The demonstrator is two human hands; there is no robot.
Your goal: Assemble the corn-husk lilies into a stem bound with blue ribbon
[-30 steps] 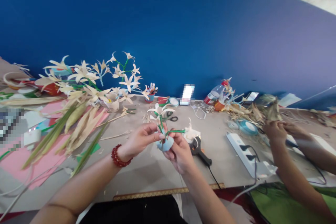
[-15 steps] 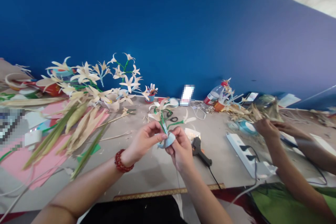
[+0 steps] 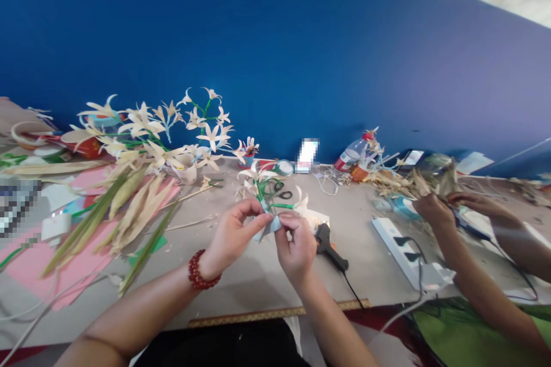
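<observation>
A small spray of cream husk-like flowers on green-wrapped stems stands up between my hands above the middle of the table. My left hand is closed, thumb and forefinger pinching the stems near their base. Around that base and below it hangs a light blue strip of tape. On its right side my right hand is closed too, its fingertips gripping the strip. The very ends of the stems are hidden by the fingers and the strip. Behind the flowers lie dark-handled scissors.
A black glue gun lies right of my hands, near a white power strip. Corn husks and pink paper cover the left, below finished flowers. At right another person's hands work over dry husks. A bottle stands behind.
The flower spray has turned and shifted slightly left in my grip. My right hand has moved its fingers along the light blue strip, which is now less looped.
</observation>
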